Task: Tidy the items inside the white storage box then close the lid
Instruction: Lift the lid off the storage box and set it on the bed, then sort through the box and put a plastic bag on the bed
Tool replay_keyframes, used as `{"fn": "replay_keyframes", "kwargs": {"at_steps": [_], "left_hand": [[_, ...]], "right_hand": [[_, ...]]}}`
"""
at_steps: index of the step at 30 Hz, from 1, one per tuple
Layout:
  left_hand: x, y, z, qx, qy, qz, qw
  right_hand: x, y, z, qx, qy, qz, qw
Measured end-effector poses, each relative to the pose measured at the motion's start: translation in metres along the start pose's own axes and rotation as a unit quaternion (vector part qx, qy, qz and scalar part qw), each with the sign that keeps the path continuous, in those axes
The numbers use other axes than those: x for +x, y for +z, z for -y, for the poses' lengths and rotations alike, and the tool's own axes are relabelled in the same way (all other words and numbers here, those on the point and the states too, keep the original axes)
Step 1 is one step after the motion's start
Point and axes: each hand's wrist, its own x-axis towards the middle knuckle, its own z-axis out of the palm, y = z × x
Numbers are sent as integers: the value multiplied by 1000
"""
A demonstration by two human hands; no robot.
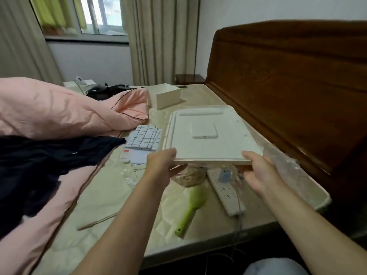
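Both hands [210, 169] grip flat white lid [208, 133]

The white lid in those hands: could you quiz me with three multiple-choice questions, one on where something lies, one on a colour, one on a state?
1. Where does the checked cloth lie?
A. left of the lid
B. on the headboard
C. on the windowsill

2. What colour is the brush?
A. red
B. green
C. black

3. How is the white lid held?
A. by both hands
B. by one hand
C. by neither

A: the cloth lies beside the lid's left edge.
B: the brush is lime green.
A: the left hand and right hand grip its near corners.
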Motion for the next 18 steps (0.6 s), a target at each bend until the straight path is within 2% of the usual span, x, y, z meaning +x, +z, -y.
{"fn": "replay_keyframes", "kwargs": {"at_steps": [4, 7, 9, 11, 13, 15, 16, 18], "left_hand": [[28, -66, 17, -41, 72, -126, 989], [48, -112, 42, -40, 62, -189, 979], [57, -131, 62, -33, 61, -215, 974], [66, -139, 76, 34, 54, -251, 966], [74, -142, 85, 145, 9, -280, 949], [75, -130, 84, 284, -38, -307, 907], [73, -119, 81, 342, -27, -314, 885], [67, -91, 74, 378, 61, -287, 878]], "right_hand": [[17, 38, -72, -129, 62, 35, 989], [21, 51, -120, -189, 112, 74, 973], [17, 56, -141, -249, 112, 108, 956], [13, 59, -154, -311, 86, 145, 935], [9, 57, -153, -360, 44, 180, 914], [8, 53, -142, -408, -2, 200, 891], [8, 48, -133, -421, -21, 203, 884], [9, 35, -114, -428, -45, 197, 881]]}}
